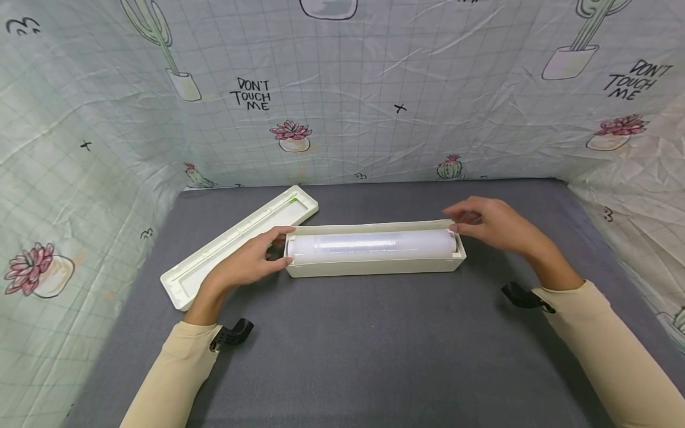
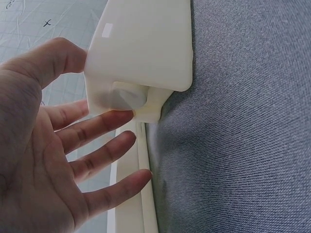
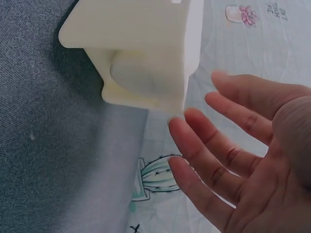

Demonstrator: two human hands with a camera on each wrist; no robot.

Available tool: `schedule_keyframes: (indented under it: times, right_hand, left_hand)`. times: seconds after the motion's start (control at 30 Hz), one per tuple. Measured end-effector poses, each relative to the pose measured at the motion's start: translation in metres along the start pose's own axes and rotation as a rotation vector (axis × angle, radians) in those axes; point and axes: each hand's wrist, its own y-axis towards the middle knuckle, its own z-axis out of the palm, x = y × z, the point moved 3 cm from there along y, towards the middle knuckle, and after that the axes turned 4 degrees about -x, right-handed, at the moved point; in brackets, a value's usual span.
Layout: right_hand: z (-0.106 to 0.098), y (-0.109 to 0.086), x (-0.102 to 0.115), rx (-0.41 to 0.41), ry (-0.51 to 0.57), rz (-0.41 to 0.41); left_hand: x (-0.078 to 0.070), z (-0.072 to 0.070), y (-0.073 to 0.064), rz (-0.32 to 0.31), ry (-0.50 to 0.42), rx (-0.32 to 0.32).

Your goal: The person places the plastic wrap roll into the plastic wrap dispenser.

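Note:
A long cream cling film dispenser box (image 1: 374,267) lies on the table with its top uncovered. Inside it rests a roll of clear cling film (image 1: 369,245). My left hand (image 1: 251,255) is at the box's left end, thumb at the near corner and fingers by the far one; in the left wrist view its fingers (image 2: 104,150) are spread and fairly straight, one fingertip against the end. By the right end, my right hand (image 1: 495,223) has loosely bent fingers; the right wrist view shows its fingertips (image 3: 182,128) just beside the end wall, with nothing held.
The box's lid (image 1: 214,249) lies slantwise behind the left hand, inner side up, with a small green piece (image 1: 293,197) near its far end. Printed cloth (image 1: 342,89) hangs behind and beside the grey tabletop (image 1: 369,356). Each wrist carries a black camera mount (image 1: 232,334).

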Motion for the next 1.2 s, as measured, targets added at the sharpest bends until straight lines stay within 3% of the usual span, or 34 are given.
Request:
schedule_keyframes:
  times: [0.33, 0.7, 1.2]
  right_hand:
    - [0.008, 0.000, -0.016, 0.108, 0.028, 0.060]
    - [0.014, 0.001, -0.032, 0.185, 0.249, 0.027]
    - [0.015, -0.003, -0.034, 0.242, 0.243, 0.031]
  left_hand:
    - [-0.002, 0.000, 0.000, -0.001, 0.007, 0.002]
    - [-0.002, -0.001, 0.000, 0.004, -0.005, 0.005]
    - [-0.001, 0.000, 0.000, -0.003, 0.003, 0.003]
